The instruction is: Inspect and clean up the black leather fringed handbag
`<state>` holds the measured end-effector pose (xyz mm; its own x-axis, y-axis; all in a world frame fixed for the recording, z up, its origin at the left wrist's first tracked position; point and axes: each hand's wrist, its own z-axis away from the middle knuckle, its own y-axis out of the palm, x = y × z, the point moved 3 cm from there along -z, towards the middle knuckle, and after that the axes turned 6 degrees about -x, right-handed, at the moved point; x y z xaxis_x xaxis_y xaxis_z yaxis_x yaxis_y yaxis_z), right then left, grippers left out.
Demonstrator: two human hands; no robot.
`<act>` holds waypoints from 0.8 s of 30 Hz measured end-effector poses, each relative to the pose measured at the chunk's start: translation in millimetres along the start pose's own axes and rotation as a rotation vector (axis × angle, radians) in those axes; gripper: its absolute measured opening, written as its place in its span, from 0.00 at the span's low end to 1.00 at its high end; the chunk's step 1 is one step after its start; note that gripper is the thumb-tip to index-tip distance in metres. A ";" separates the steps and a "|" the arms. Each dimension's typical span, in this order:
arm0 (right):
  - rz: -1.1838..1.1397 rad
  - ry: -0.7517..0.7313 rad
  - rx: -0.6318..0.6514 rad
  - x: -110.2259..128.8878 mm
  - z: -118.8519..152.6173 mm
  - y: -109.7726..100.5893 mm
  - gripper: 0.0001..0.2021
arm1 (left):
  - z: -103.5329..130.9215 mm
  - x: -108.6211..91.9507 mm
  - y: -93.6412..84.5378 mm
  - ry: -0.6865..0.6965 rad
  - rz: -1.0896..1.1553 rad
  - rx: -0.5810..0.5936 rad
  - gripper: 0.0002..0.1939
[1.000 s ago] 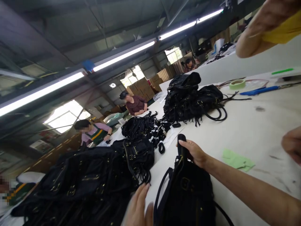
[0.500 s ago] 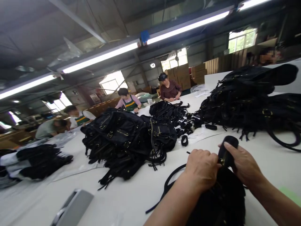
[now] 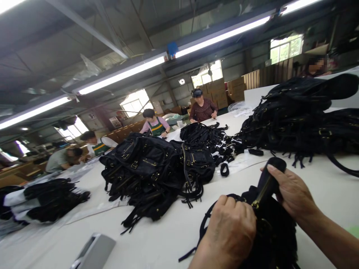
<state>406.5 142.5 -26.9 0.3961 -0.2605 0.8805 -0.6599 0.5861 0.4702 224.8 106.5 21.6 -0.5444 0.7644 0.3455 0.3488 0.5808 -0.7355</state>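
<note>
Head view, one entry.

Black bag [image 3: 269, 231]: lies on the white table [image 3: 168, 231] at the near edge, directly under both hands, top end raised. Soft, dark, with gold-toned hardware.

Right hand [image 3: 293, 194]: fingers curled around the bag's rolled black end [image 3: 270, 175], lifting it clear of the body, apparently to steady it.

Left hand [image 3: 232, 233]: closed in a fist on the bag's upper edge beside the gold zip line [image 3: 259, 196], seemingly pinning the fabric so the end stays taut. What the fingertips pinch is hidden.

Bag pile, centre [image 3: 151, 168]: heaped just beyond the hands.

Bag pile, right [image 3: 297, 119]: larger heap, farther back.

Loose straps [image 3: 221, 149]: between the piles.

Grey device [image 3: 95, 252]: near edge, left.

Co-workers [image 3: 203, 106]: at the far side, working.
</note>
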 end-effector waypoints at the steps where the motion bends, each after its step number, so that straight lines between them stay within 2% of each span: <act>1: 0.002 0.002 -0.002 -0.3 0.0 0.3 0.17 | 4.8 -0.2 -1.6 -0.006 0.003 -0.018 0.09; 4: 0.018 -0.007 0.016 -2.2 0.9 1.9 0.19 | 14.1 -0.1 -7.1 -0.003 0.001 -0.079 0.11; 7: 0.053 -0.065 0.042 -0.6 4.2 2.0 0.20 | 17.9 1.3 -9.8 0.019 -0.052 -0.082 0.11; 11: 0.309 -0.287 0.076 15.2 13.9 -1.9 0.21 | 24.9 1.1 -4.1 0.024 -0.142 -0.010 0.07; 13: 0.463 -0.397 0.100 22.2 18.1 -1.9 0.21 | 29.2 -1.1 -2.8 0.015 -0.151 -0.022 0.03; 14: 0.484 -0.404 0.113 22.7 18.1 -1.3 0.21 | 31.0 -2.5 -4.0 0.012 -0.144 -0.054 0.02; 16: 0.374 -0.296 0.126 16.4 11.8 0.3 0.20 | 34.4 -4.1 -7.8 -0.008 -0.115 -0.124 0.06; 18: 0.205 -0.119 0.095 3.3 -2.1 1.8 0.18 | 40.3 -3.1 -8.2 -0.064 -0.082 -0.144 0.01; 20: 0.142 0.017 0.082 -10.3 -20.3 4.4 0.16 | 52.4 -0.5 0.0 -0.173 -0.027 -0.127 0.08; 22: 0.220 0.131 0.142 -20.8 -39.3 10.2 0.17 | 72.2 0.2 16.4 -0.303 0.043 -0.145 0.11; 24: 0.389 0.151 0.282 -24.6 -56.4 22.7 0.20 | 96.4 -3.0 36.5 -0.424 0.110 -0.209 0.11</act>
<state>417.8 205.5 -41.2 0.1606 0.0624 0.9850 -0.9156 0.3822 0.1250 165.6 98.4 -62.5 -0.7434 0.6683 -0.0276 0.5440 0.5801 -0.6063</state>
